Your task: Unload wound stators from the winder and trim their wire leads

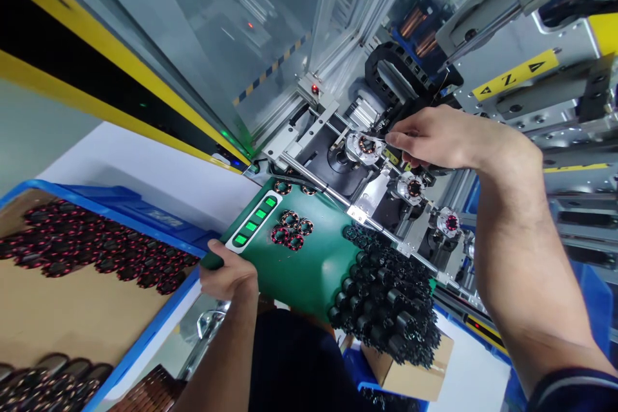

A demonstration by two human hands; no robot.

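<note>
My right forearm [521, 257] stretches away to my right hand [434, 138], whose fingertips are pinched on the right rim of a coil ring [365, 145]. The ring sits flat in the machine [512, 109], just past the far edge of the green tray [309, 270]. My left hand [226, 273] clamps the tray's near left edge, well apart. Black rings [386, 299] are piled between the two.

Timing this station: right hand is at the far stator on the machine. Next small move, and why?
Probably lift that stator off its fixture: the right hand's fingertips touch its rim, it shows copper windings, and wound stators lie on the green mat.
</note>
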